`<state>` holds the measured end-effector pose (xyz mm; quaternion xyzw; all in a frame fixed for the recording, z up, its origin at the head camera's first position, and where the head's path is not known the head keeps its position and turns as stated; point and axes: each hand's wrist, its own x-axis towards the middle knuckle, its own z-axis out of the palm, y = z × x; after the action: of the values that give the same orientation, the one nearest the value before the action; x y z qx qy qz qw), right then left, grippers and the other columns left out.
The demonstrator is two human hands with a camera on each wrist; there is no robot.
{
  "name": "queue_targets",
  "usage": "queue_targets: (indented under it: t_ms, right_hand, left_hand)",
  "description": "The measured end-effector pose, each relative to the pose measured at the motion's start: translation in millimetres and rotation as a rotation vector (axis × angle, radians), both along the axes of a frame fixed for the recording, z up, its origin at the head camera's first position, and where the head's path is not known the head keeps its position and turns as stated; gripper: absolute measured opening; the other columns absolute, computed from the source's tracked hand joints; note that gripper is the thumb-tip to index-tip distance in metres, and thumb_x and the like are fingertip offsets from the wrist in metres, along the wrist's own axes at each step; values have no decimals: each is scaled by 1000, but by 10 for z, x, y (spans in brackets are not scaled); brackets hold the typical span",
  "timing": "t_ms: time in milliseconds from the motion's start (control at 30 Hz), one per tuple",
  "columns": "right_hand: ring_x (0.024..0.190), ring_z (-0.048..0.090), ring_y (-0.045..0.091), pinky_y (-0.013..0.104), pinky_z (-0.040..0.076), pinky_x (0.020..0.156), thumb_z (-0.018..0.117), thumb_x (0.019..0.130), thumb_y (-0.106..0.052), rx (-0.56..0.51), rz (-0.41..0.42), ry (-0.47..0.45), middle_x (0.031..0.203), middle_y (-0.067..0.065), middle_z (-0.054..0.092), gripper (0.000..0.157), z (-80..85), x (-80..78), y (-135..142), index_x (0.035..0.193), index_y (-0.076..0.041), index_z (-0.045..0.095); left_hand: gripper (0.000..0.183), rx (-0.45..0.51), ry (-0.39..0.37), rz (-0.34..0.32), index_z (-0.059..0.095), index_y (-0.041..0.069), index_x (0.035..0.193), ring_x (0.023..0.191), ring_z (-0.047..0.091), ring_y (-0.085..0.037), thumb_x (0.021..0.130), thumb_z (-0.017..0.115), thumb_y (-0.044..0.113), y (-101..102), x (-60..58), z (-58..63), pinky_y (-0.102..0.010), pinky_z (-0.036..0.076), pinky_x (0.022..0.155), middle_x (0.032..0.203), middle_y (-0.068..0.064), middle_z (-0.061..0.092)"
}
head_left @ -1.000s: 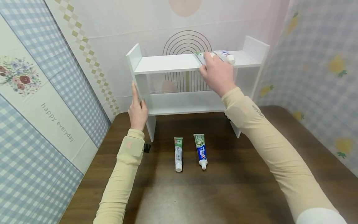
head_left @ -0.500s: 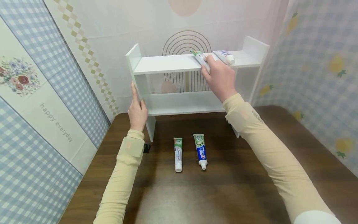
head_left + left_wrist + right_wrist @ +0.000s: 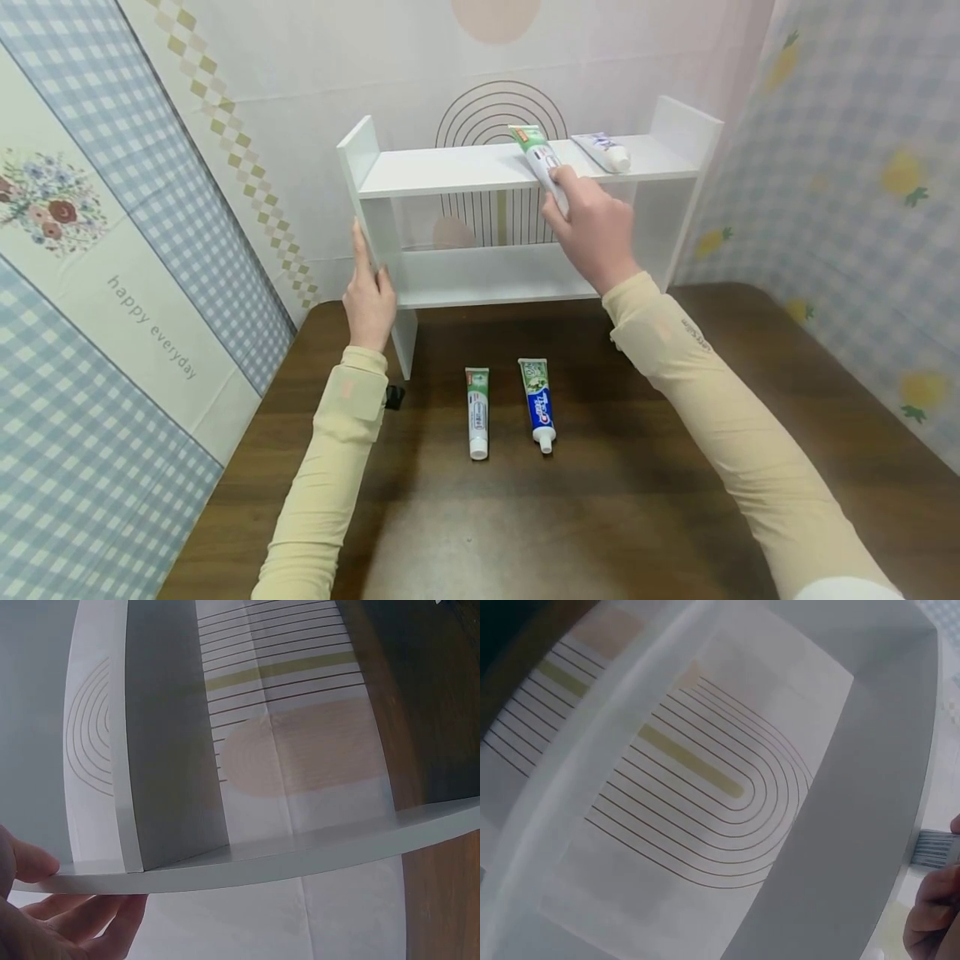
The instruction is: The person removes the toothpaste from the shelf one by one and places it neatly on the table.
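My left hand [image 3: 369, 304] grips the left side panel of a white two-tier shelf [image 3: 450, 171]; in the left wrist view the thumb [image 3: 34, 862] lies on one face of the panel and the fingers [image 3: 94, 922] on the other. At the front of the top board, my right hand [image 3: 596, 225] pinches a green and white toothpaste tube [image 3: 538, 157] near its lower end, its green end tilted up and away. The tube's cap end is mostly hidden by the hand. To its right, another white toothpaste tube [image 3: 602, 152] lies on the top board with its cap toward the front.
Two more tubes lie on the brown table [image 3: 465, 533] before the shelf: a green and white one [image 3: 477, 414] and a green and blue one [image 3: 537, 406]. A small black object [image 3: 394, 397] sits beside my left sleeve. Patterned cloth hangs behind and at both sides.
My right hand has drawn back toward me and slightly lower with the toothpaste tube, whose green end has lifted from the top board. The left hand has stayed on the side panel.
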<state>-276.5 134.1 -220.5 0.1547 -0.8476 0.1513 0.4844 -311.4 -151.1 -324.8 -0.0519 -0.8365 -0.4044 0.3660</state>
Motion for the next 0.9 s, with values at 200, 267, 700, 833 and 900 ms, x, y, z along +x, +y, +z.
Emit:
queue_targets:
  t_ms: [200,267,700,833,900]
  right_hand:
    - [53,54,25,39,35,42,54,92,-19,2,38,82,79,16,68,26,-137,68,-8,112,-7,65]
    - [50,51,25,39,34,41,54,93,-20,11,44,97,75,15,65,27,-172,88,-12,113,-7,65]
    - [44,40,24,32,26,39,53,94,-18,48,56,151,67,15,57,25,-325,183,7,113,-5,63]
    - [43,38,22,31,25,39,53,94,-17,67,44,164,66,15,56,26,-395,223,1,116,-6,62]
    - [42,38,21,31,24,39,53,94,-16,79,38,172,66,15,56,26,-431,241,-5,117,-6,62]
  left_hand:
    - [69,-13,-9,-6,9,30,157,72,56,-41,100,44,11,-35,15,-2,-53,44,65,150,-17,43]
    - [70,-12,-16,-5,9,30,157,71,56,-40,100,44,11,-46,18,-8,-52,44,65,151,-16,42]
    - [70,-10,-18,-18,8,31,157,75,57,-40,101,45,11,-57,5,14,-51,45,67,148,-20,46]
    - [69,-19,-12,-14,9,30,157,77,59,-42,101,45,11,-68,8,-6,-53,47,69,146,-22,47]
    - [69,-24,-11,-11,9,30,157,77,59,-42,101,45,11,-76,11,-15,-53,47,69,146,-21,47]
